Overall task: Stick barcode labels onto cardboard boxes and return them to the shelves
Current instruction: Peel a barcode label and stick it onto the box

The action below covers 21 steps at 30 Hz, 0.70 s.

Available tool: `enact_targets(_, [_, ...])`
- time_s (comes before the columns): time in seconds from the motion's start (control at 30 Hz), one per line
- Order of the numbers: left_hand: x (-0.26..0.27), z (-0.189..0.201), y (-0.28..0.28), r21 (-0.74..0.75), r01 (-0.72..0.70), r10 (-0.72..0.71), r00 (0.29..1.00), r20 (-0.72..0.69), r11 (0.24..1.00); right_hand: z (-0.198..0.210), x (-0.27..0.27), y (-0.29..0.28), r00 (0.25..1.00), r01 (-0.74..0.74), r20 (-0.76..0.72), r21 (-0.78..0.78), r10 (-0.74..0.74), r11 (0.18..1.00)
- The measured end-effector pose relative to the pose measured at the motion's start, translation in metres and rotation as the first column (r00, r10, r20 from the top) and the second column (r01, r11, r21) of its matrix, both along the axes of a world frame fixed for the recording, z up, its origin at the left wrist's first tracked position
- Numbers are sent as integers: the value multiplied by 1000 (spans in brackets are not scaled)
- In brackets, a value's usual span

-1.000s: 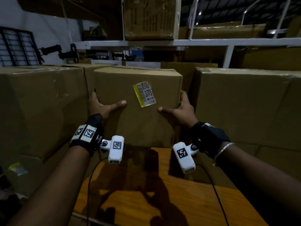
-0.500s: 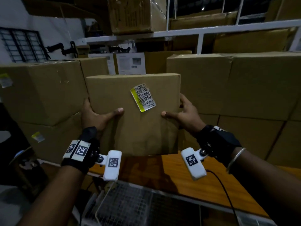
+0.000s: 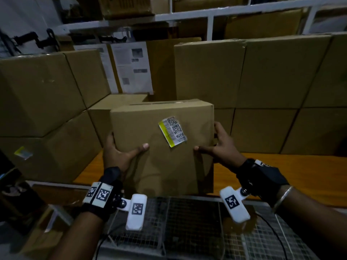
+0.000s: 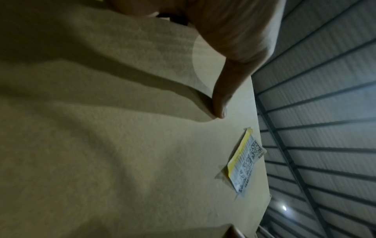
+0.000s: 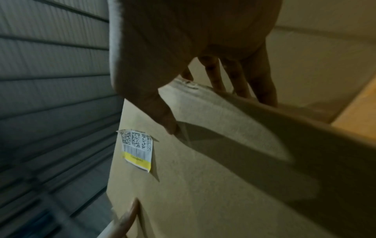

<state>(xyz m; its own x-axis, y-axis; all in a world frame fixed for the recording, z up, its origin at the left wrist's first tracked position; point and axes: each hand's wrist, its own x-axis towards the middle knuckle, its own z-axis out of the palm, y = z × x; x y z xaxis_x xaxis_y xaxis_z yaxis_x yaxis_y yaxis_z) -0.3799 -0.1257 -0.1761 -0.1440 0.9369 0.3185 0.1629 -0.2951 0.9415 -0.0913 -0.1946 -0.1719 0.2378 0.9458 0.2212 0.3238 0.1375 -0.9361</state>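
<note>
I hold a brown cardboard box upright at the front edge of the wooden shelf board. A white barcode label with a yellow strip is stuck askew on its front face. My left hand grips the box's left edge, thumb on the front and fingers down the side. My right hand grips the right edge the same way. The left wrist view shows the thumb pressed on the box near the label. The right wrist view shows the label and the fingers behind the box's edge.
Large cardboard boxes are stacked on the left and right of the gap. Behind the held box sit a lower box and printed sheets. A wire mesh surface lies below my wrists. A white shelf rail runs overhead.
The box has come out from between its neighbours toward me and now sits lower at the shelf's front edge. Both hands keep the same grip. The gap behind it has opened.
</note>
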Motion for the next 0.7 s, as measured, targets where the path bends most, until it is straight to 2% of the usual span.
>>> enact_targets(0.33, [31,-64,14,-30,250,-252,966,-57,968,-38,17,-42,985,173,-3,-61,-173,983])
enact_targets(0.43, [45,-76,16,-36,302,-303,952,-30,953,-46,24,-52,973,229,11,-45,-229,972])
enact_targets(0.7, [81,-102,11,-62,374,-378,922,-85,925,-75,56,-70,958,285,32,-40,-284,958])
